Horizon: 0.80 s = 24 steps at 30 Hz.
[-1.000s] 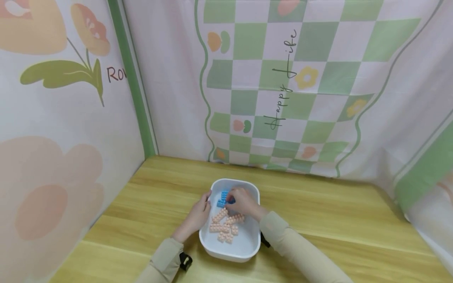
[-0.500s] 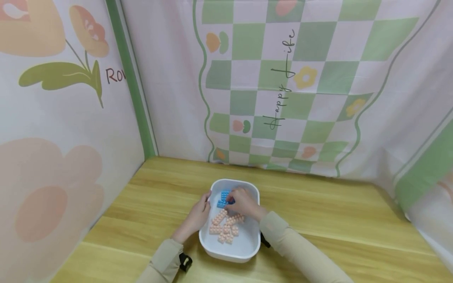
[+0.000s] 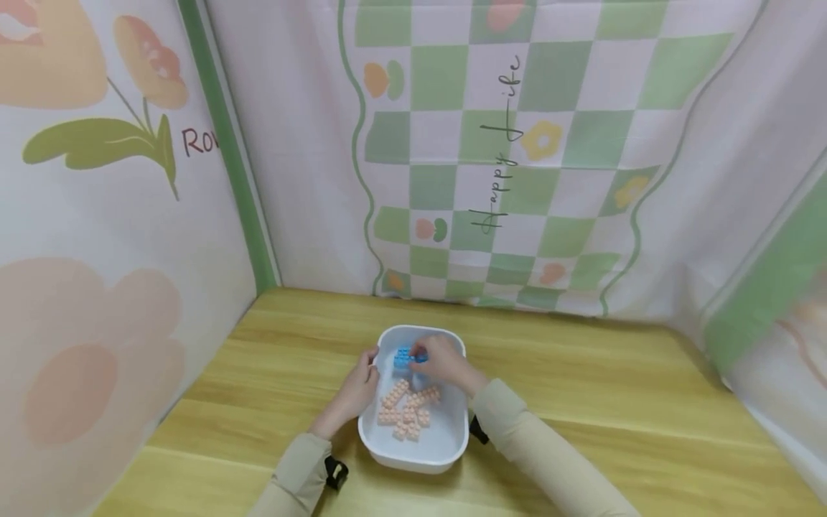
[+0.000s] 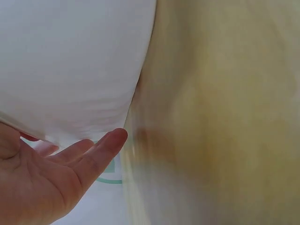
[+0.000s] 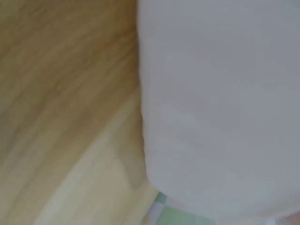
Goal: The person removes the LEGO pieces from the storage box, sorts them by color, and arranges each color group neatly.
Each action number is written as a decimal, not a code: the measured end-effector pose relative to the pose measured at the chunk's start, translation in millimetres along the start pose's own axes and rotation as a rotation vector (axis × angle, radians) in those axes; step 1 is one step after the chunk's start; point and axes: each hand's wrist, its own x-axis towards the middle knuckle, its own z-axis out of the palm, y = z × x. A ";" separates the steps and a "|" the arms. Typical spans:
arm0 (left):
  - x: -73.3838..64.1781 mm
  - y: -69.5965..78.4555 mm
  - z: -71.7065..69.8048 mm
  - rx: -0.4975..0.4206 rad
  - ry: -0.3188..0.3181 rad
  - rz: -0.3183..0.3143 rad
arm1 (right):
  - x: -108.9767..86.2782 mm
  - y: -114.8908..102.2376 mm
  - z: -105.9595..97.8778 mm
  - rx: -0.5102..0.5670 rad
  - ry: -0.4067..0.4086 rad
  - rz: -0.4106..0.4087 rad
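Left hand (image 3: 357, 384): fingers straight, touching white tray (image 3: 423, 463) (one) at nine o'clock
Right hand (image 3: 444, 360): reaching in, fingers pinching blue bricks (image 3: 401, 357) at twelve, count hidden
Peach bricks (image 3: 395, 393): at least five, six o'clock of blue

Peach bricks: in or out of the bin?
In. Head view: the peach bricks lie inside the bin, nearer the person than the blue bricks.

The white wall of a tub (image 5: 220, 103) fills the right side, its edge running nearly straight down and rounding off low. Wood-grained bench (image 5: 65, 93) covers the left. Checked cloth (image 5: 183, 216), green and pale, peeps out below. A reddish patch (image 5: 294, 218) at bottom right is too small to tell.
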 end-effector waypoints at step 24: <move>0.1 14.5 6.4 0.123 0.070 -0.127 | -45.0 9.7 -40.6 0.166 0.115 0.049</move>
